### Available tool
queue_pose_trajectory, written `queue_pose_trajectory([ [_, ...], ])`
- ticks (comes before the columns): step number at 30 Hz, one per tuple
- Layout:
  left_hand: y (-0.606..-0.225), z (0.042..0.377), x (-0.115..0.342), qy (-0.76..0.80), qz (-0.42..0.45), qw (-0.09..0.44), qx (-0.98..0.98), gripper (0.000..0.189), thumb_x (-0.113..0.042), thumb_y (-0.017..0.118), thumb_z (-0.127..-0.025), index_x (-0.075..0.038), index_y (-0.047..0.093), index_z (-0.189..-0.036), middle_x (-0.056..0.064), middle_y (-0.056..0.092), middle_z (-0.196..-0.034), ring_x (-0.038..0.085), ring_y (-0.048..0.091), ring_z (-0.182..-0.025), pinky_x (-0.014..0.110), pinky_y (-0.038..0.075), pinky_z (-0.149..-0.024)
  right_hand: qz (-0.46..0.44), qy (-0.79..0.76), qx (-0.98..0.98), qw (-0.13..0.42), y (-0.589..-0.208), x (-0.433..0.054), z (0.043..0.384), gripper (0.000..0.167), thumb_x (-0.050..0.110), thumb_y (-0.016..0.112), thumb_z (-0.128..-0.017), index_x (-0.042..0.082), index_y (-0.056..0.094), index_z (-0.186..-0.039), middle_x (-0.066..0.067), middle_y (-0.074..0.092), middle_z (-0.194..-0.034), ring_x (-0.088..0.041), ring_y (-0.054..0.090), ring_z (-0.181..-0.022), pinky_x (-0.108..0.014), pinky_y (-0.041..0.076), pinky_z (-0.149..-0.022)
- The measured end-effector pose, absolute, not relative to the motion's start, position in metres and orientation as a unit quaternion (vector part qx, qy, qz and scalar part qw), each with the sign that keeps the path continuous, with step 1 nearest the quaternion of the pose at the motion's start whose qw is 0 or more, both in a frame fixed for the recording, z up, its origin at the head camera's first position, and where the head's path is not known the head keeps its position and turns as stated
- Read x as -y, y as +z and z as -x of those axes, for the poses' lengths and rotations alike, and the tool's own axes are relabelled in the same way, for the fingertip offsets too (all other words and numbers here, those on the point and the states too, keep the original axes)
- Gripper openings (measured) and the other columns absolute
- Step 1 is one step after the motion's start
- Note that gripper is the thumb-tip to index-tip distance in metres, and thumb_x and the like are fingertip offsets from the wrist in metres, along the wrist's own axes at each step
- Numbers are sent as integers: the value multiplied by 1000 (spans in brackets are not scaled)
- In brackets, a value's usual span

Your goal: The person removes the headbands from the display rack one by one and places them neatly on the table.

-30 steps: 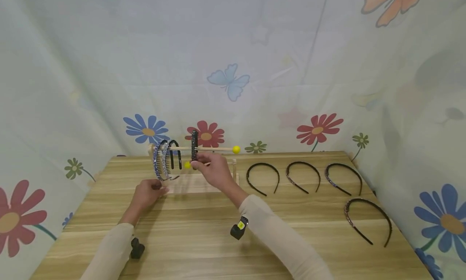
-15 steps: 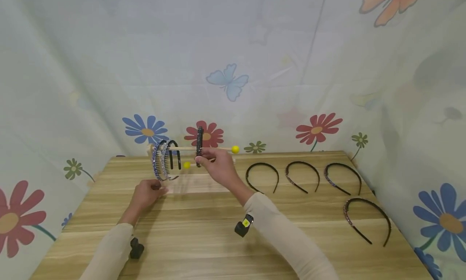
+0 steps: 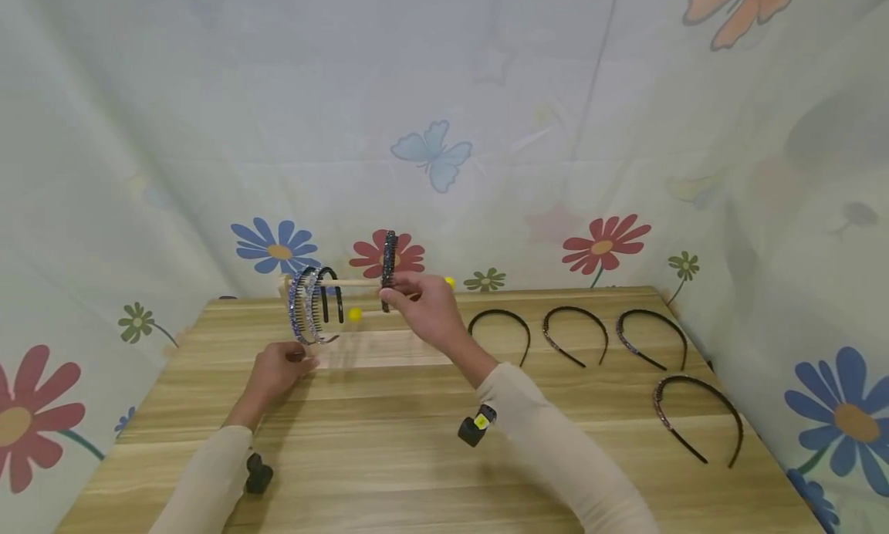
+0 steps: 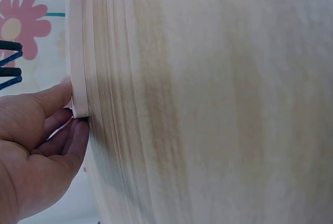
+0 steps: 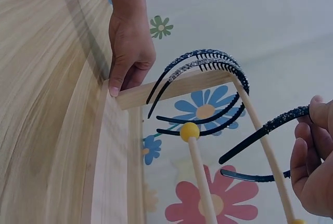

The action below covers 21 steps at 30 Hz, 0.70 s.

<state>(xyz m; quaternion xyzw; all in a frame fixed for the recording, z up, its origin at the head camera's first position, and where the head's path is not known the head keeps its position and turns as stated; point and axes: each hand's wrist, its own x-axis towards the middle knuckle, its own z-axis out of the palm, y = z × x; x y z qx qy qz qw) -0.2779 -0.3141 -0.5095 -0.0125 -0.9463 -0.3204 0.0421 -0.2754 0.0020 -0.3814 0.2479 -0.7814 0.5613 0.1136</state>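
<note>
My left hand [image 3: 276, 370] pinches the left front corner of the wooden stand's base [image 4: 79, 47]. Two rhinestone headbands, one blue [image 3: 297, 306] and one silver [image 3: 312, 310], hang at the left end of the stand's upper rod [image 3: 361, 282]. My right hand [image 3: 432, 314] pinches a black headband [image 3: 389, 258] by its beaded band, above the base. In the right wrist view the black headband [image 5: 250, 141] straddles the upper rod, its two tips pointing left. Part of that rod is hidden behind my right hand in the head view.
Three black headbands lie in a row at the back right, including one with purple stones [image 3: 627, 341]; another with pinkish stones [image 3: 663, 410] lies in front of them. A lower rod ends in a yellow ball [image 3: 355, 314]. The wooden table [image 3: 389, 457] meets a floral cloth behind.
My right hand has moved right and slightly up along the upper rod, carrying the black headband away from the two hanging ones. The left hand keeps its hold on the stand's base.
</note>
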Motion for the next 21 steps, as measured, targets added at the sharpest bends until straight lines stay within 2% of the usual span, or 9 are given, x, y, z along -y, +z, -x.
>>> queue_pose_trajectory([
  [6, -508, 276, 313, -324, 8, 38, 945, 27, -19, 75, -94, 7, 73, -104, 22, 75, -100, 28, 69, -87, 44, 56, -75, -259, 563, 774, 129, -375, -11, 274, 21, 19, 74, -96, 6, 77, -111, -7, 78, -97, -19, 73, -84, -25, 58, -76],
  [15, -508, 278, 314, -328, -3, 15, 945, 35, -20, 72, -96, 10, 69, -116, 27, 72, -110, 34, 69, -95, 50, 57, -83, -247, 546, 788, 142, -369, -26, 275, 26, 20, 74, -96, 4, 75, -116, -8, 78, -98, -16, 73, -84, -27, 59, -77],
  [21, -510, 279, 316, -329, -1, 17, 944, 36, -20, 73, -96, 9, 70, -115, 26, 72, -110, 35, 69, -96, 51, 57, -84, -229, 537, 798, 147, -365, -36, 275, 26, 20, 74, -96, 3, 75, -116, -9, 78, -97, -21, 73, -86, -31, 60, -77],
])
